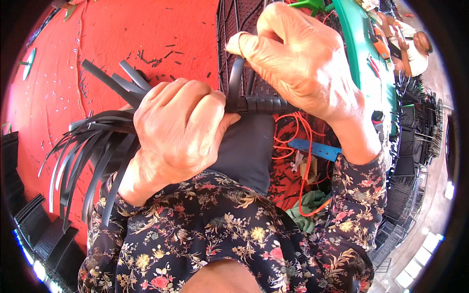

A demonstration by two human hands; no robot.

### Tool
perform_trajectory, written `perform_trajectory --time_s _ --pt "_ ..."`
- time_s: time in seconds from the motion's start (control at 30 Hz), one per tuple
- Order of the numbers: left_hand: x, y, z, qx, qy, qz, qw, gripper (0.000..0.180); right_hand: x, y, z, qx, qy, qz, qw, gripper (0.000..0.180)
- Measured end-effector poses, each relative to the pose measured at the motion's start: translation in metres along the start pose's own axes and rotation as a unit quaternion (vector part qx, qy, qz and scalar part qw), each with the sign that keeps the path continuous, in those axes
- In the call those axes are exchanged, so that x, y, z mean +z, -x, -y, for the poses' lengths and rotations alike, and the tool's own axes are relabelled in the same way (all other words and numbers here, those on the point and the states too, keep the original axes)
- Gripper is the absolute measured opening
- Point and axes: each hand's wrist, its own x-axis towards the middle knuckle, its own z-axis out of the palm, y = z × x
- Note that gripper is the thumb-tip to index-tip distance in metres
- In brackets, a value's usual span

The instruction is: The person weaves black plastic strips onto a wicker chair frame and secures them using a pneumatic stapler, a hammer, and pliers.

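My left hand [178, 127] is closed around a bundle of black flat strips [100, 158], whose loose ends fan out and hang down to its left. Between my hands lies a bar wrapped in black strip [266, 104], its turns lying side by side. One grey-black strip [235, 80] rises from the left end of the wrapping. My right hand [305, 63] is closed, thumb and fingers pinching the top of that strip. Behind it stands a dark woven panel with a metal frame [239, 19]. A black cushion-like pad [246, 151] lies beneath the bar.
Red sheeting [146, 24] with scattered black scraps covers the floor. An orange cord [307, 166], a blue strip [315, 149] and a green glove [310, 210] lie at lower right. A green table [361, 49] holds tools; another person [410, 49] is beyond it. Stacked black woven frames [408, 161] stand right.
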Motion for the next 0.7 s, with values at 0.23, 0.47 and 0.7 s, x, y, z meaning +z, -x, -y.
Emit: perform_trajectory --time_s 0.23,0.47,0.7 --pt "-0.008 0.0 -0.006 0.005 -0.004 0.005 1.0 0.035 -0.014 -0.011 0.023 0.106 -0.289 -0.042 0.951 0.018" --pt "-0.007 0.002 -0.002 0.037 -0.023 -0.013 0.999 0.03 -0.017 -0.014 0.019 0.189 -0.452 0.052 0.87 0.016" --pt "-0.015 -0.002 -0.013 -0.01 -0.003 0.037 0.999 0.037 -0.025 -0.022 0.008 0.265 -0.595 0.139 0.746 0.014"
